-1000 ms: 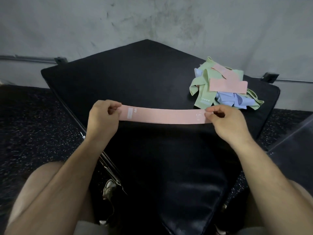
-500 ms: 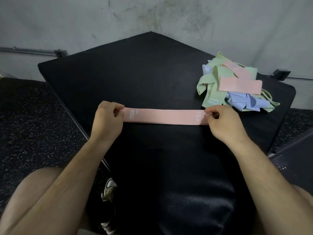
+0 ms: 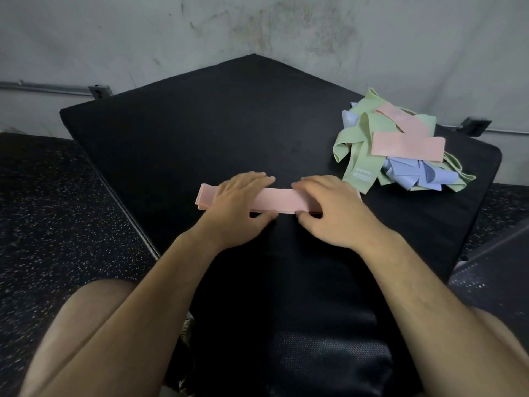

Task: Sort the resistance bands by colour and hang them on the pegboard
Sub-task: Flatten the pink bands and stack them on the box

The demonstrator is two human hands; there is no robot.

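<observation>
Grip spread flat, left hand point(image 3: 237, 207) and right hand point(image 3: 335, 216) pressing pink band point(image 3: 276, 200) onto pad point(image 3: 200, 124)

Left hand point(image 3: 237, 207) and right hand point(image 3: 332, 210) press flat on a pink band point(image 3: 274, 200) laid across a black pad point(image 3: 200, 133); mixed bands point(image 3: 400, 147) heaped nearby.

The black pad point(image 3: 229, 124) in front of me is matt and finely grained across its far half. At its near end the cover turns glossy, with a fine dimpled weave. The pink band point(image 3: 282, 200) at the pad's middle is smooth and matt; rubber or stretch cloth, I can't tell. The pile of bands point(image 3: 400, 150) at the pad's right corner has the same soft matt finish. Left of the pad, the floor point(image 3: 57, 210) looks like rough black rubber flecked white. Behind the pad, the wall point(image 3: 257, 24) is stained matt grey plaster, with a dull metal pipe point(image 3: 43, 88) along it.
</observation>
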